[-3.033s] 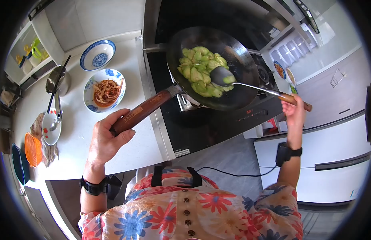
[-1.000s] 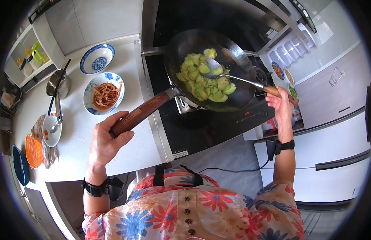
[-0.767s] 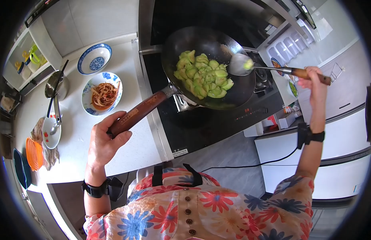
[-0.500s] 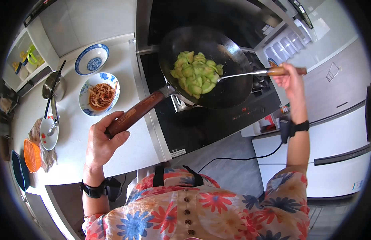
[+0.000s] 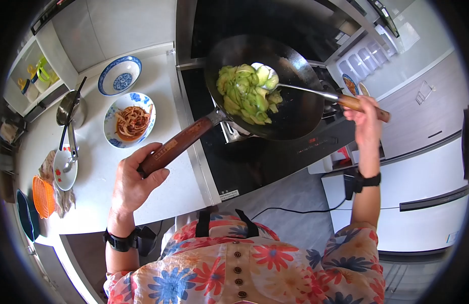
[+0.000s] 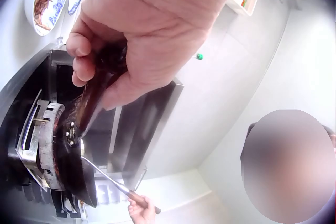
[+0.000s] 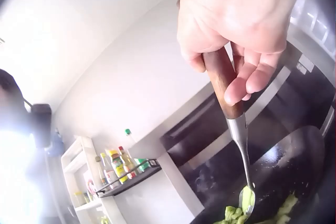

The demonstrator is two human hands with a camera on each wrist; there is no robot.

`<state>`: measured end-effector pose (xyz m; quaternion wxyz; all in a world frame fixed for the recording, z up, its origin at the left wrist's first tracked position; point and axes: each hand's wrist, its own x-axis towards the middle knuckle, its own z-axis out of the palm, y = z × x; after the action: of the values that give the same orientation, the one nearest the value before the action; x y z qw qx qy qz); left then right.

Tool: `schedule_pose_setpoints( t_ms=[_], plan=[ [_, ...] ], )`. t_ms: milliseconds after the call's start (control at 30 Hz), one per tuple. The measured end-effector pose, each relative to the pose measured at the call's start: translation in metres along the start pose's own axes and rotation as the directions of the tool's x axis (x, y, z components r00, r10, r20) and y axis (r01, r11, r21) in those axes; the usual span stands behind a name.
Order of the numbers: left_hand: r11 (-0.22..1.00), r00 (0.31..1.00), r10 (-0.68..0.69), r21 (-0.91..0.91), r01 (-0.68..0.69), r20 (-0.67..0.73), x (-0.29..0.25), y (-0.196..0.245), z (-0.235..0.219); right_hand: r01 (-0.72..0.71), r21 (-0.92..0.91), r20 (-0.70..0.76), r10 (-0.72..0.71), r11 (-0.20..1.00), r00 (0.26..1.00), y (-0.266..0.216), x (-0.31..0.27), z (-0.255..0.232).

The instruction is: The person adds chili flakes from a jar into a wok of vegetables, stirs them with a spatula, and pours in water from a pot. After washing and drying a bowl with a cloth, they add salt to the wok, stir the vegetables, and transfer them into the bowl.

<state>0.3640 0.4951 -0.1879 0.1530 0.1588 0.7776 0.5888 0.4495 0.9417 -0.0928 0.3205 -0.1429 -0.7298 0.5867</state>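
Observation:
A dark wok [image 5: 300, 119] sits over the burner, tilted slightly, with pale green vegetable slices [image 5: 244, 96] heaped toward its left side. My left hand [image 5: 133, 182] grips the wok's brown wooden handle [image 5: 181, 142]; in the left wrist view the fingers curl round that handle [image 6: 92, 100]. With my right hand [image 5: 366, 124] I hold the wooden handle of a metal wok spatula [image 5: 310, 91]. Its blade is in the slices at the heap's upper right and carries a few of them. In the right wrist view slices [image 7: 247, 198] lie on the blade.
On the white counter [image 5: 168, 195] left of the stove are a bowl of brown-red strips [image 5: 130, 121], a blue-rimmed bowl [image 5: 120, 76], a metal pot [image 5: 75, 109] with black chopsticks, a small dish [image 5: 66, 175] and an orange basket [image 5: 43, 196]. Bottles [image 7: 123, 163] stand on a rack.
The spatula swung out to the right of the wok, then came back left into the slices and now lifts some. The heap is pushed together leftward. My left hand keeps its hold on the handle.

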Motion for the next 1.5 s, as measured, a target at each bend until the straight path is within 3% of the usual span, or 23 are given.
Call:
schedule_pose_setpoints(
  t_ms=[100,167,300,400,500,633,767,867,967,1067,1100,1167,1267,1300,1367,1400,1500],
  plan=[
    [0.998,1.000,0.025,-0.061,-0.026,-0.016,0.001,-0.009,0.003,0.031,-0.019,-0.005,-0.031,0.999,0.999,-0.021,-0.019,-0.008],
    [0.997,1.000,0.026,-0.069,-0.027,-0.011,0.002,-0.009,0.004,-0.090,0.068,-0.027,0.092,0.994,0.995,-0.012,-0.034,-0.008],
    [0.999,1.000,-0.008,-0.038,0.008,-0.009,-0.001,0.001,0.001,-0.343,0.184,-0.173,0.374,0.921,0.911,0.056,-0.062,-0.028],
    [0.998,1.000,-0.013,-0.066,0.014,0.006,0.001,0.001,0.001,-0.364,0.224,-0.182,0.406,0.904,0.896,0.082,-0.056,-0.015],
    [1.000,1.000,-0.015,0.027,0.015,0.012,0.001,0.003,0.000,-0.325,0.133,-0.127,0.341,0.936,0.931,0.054,-0.037,-0.020],
    [1.000,1.000,-0.013,0.018,0.012,0.018,0.001,0.002,0.000,-0.283,0.013,-0.240,0.278,0.959,0.930,0.028,-0.045,-0.052],
    [1.000,1.000,0.022,-0.005,-0.022,0.005,0.000,-0.001,0.003,-0.267,0.013,-0.205,0.264,0.964,0.943,0.034,-0.032,-0.011],
    [0.999,0.999,0.041,-0.013,-0.041,-0.006,0.000,-0.005,0.002,-0.085,-0.163,-0.147,0.061,0.983,0.987,-0.006,-0.006,-0.023],
    [0.999,0.999,0.044,-0.031,-0.044,-0.007,0.000,-0.005,0.003,0.032,-0.429,-0.091,-0.079,0.903,0.993,-0.069,0.011,-0.035],
    [0.998,0.999,0.048,-0.042,-0.049,-0.017,0.000,-0.007,0.003,-0.011,-0.512,-0.014,0.004,0.859,1.000,-0.083,0.021,-0.030],
    [0.998,0.998,0.052,-0.045,-0.053,-0.020,0.000,-0.008,0.004,-0.008,-0.515,-0.016,0.000,0.857,1.000,-0.075,0.020,-0.026],
    [0.998,0.999,0.048,-0.043,-0.049,-0.011,0.000,-0.006,0.004,-0.114,-0.241,-0.015,0.114,0.964,0.993,-0.040,0.016,-0.008],
    [0.999,0.999,0.038,-0.028,-0.039,-0.020,0.001,-0.005,0.003,-0.008,-0.054,0.007,0.009,0.998,1.000,-0.018,0.007,0.005],
    [0.999,0.999,0.028,-0.027,-0.028,-0.018,0.000,-0.005,0.003,-0.017,-0.049,0.009,0.018,0.999,1.000,-0.018,0.010,0.004],
    [0.999,1.000,0.014,-0.031,-0.014,-0.007,-0.001,-0.004,0.003,0.149,-0.196,-0.020,-0.156,0.969,0.988,-0.023,0.016,0.001],
    [0.999,1.000,0.012,-0.043,-0.012,-0.006,0.000,-0.004,0.003,0.131,-0.261,-0.032,-0.144,0.956,0.989,-0.019,0.020,0.000],
    [0.998,1.000,0.017,-0.054,-0.018,-0.024,0.000,-0.006,0.004,0.078,-0.199,-0.059,-0.091,0.977,0.994,0.012,0.018,0.004]
  ],
)
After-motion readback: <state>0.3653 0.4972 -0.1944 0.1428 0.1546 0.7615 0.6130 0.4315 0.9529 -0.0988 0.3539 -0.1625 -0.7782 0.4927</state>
